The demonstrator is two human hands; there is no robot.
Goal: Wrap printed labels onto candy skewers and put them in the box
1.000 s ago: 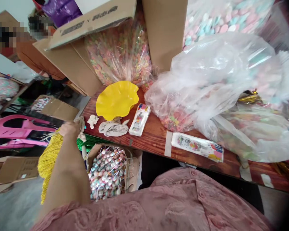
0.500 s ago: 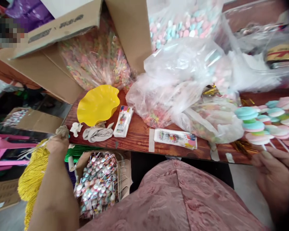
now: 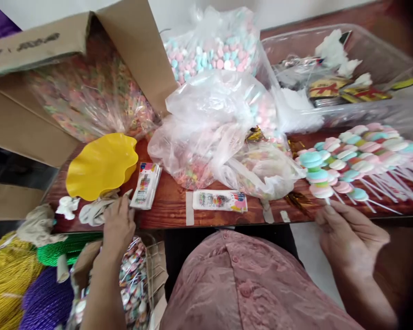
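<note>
Head view: the left hand (image 3: pixel 120 220), which half a second ago was at the beige cloth (image 3: pixel 39 224) by the left corner of the table (image 3: pixel 172 199), now lies over the folded gray cloth (image 3: pixel 91 214), beside the upright packet stack (image 3: pixel 146 185); whether its fingers grip the cloth cannot be told. The right hand (image 3: pixel 347 231), previously cut by the frame's right edge, now shows whole, fingers pinched on the stick of a candy skewer (image 3: pixel 318 173) at the table's front edge, before the skewer pile (image 3: pixel 375 146). The clear bin (image 3: pixel 330 115) behind has come more fully into view.
</note>
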